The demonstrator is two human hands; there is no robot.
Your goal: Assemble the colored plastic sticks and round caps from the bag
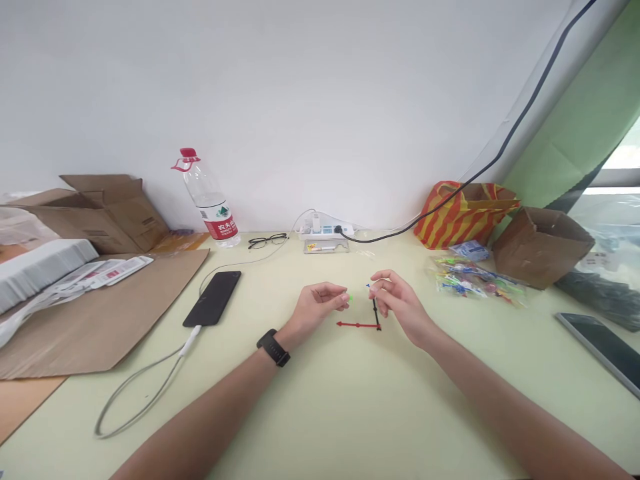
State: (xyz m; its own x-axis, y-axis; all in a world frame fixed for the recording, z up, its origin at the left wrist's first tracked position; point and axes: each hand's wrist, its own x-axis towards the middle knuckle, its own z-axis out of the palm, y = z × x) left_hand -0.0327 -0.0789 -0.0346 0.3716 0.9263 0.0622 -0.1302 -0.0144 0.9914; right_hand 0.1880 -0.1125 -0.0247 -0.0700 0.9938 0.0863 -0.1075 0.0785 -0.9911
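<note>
Between its thumb and fingertips, my left hand [315, 308] pinches a small bright green piece [351, 298]; most of it is hidden by the fingers. My right hand [404, 308] is closed at the upper end of a thin black plastic rod [375, 311]. A small blue piece [369, 286] shows at those fingertips; how it joins the rod I cannot tell. At its lower end the black rod meets a red rod [357, 325] with an arrow-shaped tip pointing left, forming a corner. The two hands are apart, with the green piece left of the black rod.
To the left lie a black phone [213, 299] on a cable, flat cardboard [115, 327] and an open box [115, 223]. A water bottle [217, 213], glasses [267, 241] and a power strip [326, 230] line the wall. Bagged coloured pieces [473, 277], a striped bag [450, 217] and a tablet [605, 350] are right.
</note>
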